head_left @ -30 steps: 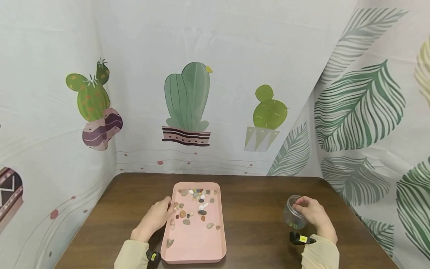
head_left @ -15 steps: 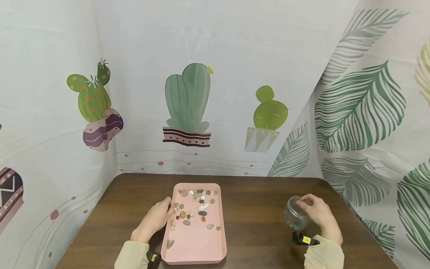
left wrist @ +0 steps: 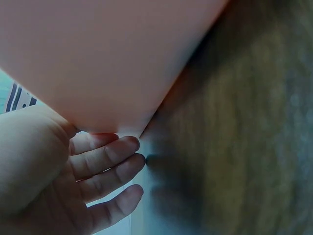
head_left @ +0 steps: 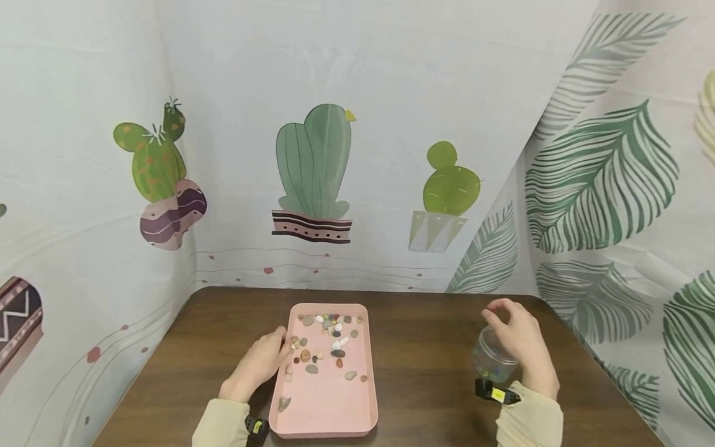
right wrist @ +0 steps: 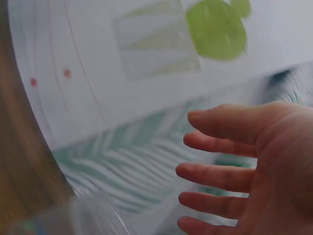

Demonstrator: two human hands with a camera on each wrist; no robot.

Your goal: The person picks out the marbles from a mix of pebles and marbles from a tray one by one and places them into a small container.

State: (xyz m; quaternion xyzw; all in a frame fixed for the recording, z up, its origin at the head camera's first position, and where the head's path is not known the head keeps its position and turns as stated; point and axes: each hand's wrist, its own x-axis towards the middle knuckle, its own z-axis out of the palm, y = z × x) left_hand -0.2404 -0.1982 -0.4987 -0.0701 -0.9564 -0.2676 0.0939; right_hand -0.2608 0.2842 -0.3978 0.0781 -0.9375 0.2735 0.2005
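Note:
My left hand [head_left: 261,360] holds the left edge of a pink tray [head_left: 326,410]; several stones and pebbles in it lie mostly toward the far half. From the left wrist, the thumb goes behind the tray's wall [left wrist: 112,63], its tip hidden, while loosely bent fingers [left wrist: 110,156] lie at the outer side. On the right, my right hand [head_left: 519,335] is raised over a clear jar [head_left: 494,363], with colourful small pieces at its bottom. Nothing is between its thumb and spread fingers [right wrist: 215,176]. Part of the jar's rim is hidden behind that hand.
Tray and jar stand apart on a dark brown wooden table [head_left: 424,372]. Behind the table hangs a white cloth [head_left: 380,261] printed with cacti and leaves. A small black device [head_left: 494,392] is strapped to the right wrist.
My right hand first drew back slightly from the jar's mouth, then rose above it, and its fingers parted. The left hand and the tray stay in place.

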